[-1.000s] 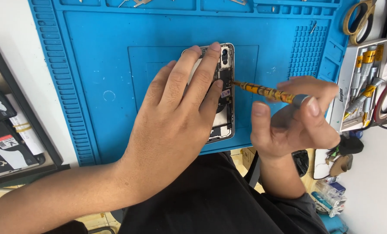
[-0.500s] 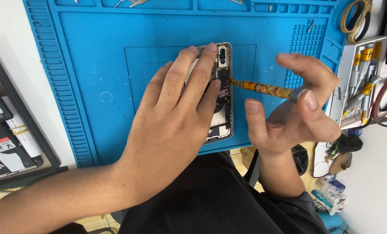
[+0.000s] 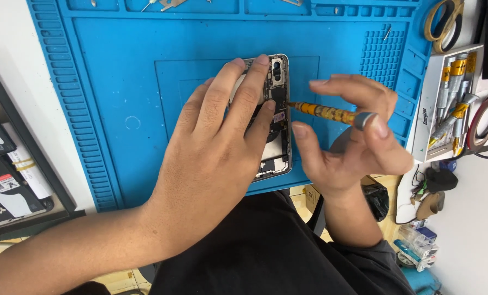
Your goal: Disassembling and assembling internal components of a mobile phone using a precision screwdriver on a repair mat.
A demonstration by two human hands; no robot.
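Observation:
An opened smartphone (image 3: 278, 134) with its insides exposed lies on a blue work mat (image 3: 134, 82). My left hand (image 3: 211, 147) lies flat over it, fingers spread, pressing it down and hiding most of its left side. My right hand (image 3: 353, 142) holds a small yellow-and-orange precision screwdriver (image 3: 328, 113) between the fingertips. The tool lies nearly level, its tip touching the phone's right edge just below the camera module.
A white tray of yellow-handled screwdrivers (image 3: 449, 104) stands at the mat's right edge. Scissors (image 3: 443, 19) lie at the top right, and rolls of tape (image 3: 487, 123) beside the tray. A black tray with parts (image 3: 9, 175) sits at the left. Small metal tools (image 3: 167, 4) rest in the mat's top compartments.
My right hand's fingers have opened and shifted along the screwdriver handle, as in turning it. My left hand stays pressed on the phone.

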